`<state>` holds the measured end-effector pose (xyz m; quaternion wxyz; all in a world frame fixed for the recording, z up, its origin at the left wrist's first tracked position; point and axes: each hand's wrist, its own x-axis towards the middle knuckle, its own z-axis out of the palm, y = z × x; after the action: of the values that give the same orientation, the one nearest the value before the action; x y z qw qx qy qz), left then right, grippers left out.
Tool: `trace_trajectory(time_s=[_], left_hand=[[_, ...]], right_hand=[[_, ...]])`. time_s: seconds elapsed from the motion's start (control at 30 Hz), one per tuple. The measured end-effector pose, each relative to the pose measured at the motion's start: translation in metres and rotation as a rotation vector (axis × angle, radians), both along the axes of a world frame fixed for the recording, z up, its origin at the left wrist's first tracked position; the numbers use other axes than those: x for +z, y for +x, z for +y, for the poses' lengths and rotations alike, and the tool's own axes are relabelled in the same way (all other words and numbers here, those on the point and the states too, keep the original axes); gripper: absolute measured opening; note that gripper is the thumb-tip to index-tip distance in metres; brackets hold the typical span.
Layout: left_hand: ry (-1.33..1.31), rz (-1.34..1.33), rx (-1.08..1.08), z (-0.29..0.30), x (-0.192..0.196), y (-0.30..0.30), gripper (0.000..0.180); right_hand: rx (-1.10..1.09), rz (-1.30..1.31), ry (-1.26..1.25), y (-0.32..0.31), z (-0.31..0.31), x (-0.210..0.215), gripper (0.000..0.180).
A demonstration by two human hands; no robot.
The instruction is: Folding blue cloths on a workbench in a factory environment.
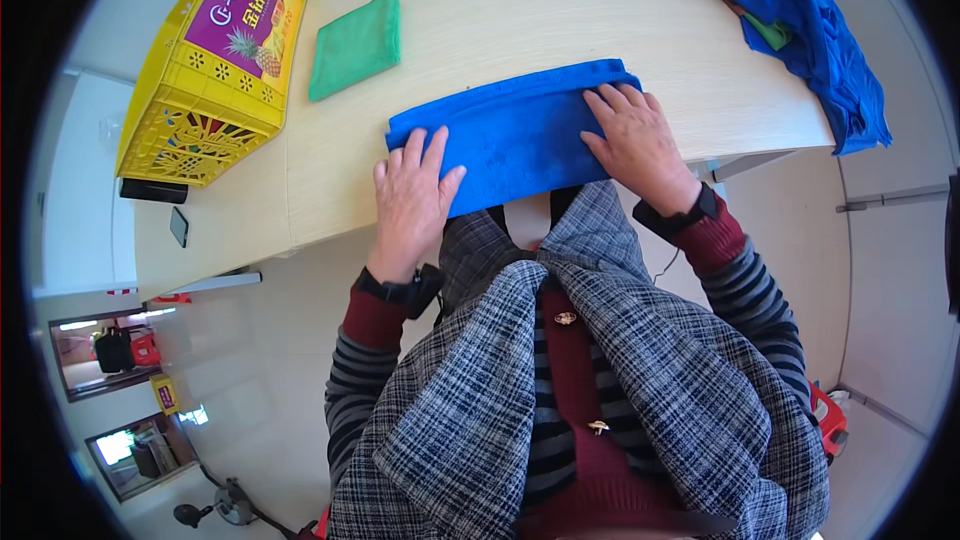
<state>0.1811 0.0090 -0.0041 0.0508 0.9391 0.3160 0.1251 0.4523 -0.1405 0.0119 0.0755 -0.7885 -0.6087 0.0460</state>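
Above a light floor [775, 240], a pale tabletop [500, 15] is bearing a blue cloth [520, 145], its long axis running left-right along the near edge; my left hand [410, 188] and right hand [637, 140] are resting on it, apart, unclenched.

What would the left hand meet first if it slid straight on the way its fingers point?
Probably the far edge of the blue cloth that the left hand touches, then the table; the green cloth seems left of that line.

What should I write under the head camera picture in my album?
Left hand and right hand rest on a blue cloth, near a green cloth and a yellow crate.
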Motion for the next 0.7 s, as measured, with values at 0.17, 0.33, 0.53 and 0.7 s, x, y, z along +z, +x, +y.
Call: trace_trajectory(time_s=[0.17, 0.33, 0.53, 0.7], left_hand=[[0.128, 0.024, 0.064, 0.028, -0.011, 0.021, 0.054], [0.225, -0.043, 0.115, 0.024, -0.014, 0.013, 0.047], [0.17, -0.25, -0.169, -0.001, -0.033, 0.049, 0.053], [0.1, -0.164, -0.076, 0.001, -0.054, 0.046, 0.058]], right_hand=[[-0.021, -0.035, 0.195, 0.021, 0.021, -0.027, 0.054], [0.021, -0.099, 0.214, 0.01, 0.027, -0.02, 0.055], [0.167, -0.083, 0.282, -0.044, 0.035, -0.035, 0.056], [0.186, -0.087, 0.241, -0.065, 0.05, -0.055, 0.057]])
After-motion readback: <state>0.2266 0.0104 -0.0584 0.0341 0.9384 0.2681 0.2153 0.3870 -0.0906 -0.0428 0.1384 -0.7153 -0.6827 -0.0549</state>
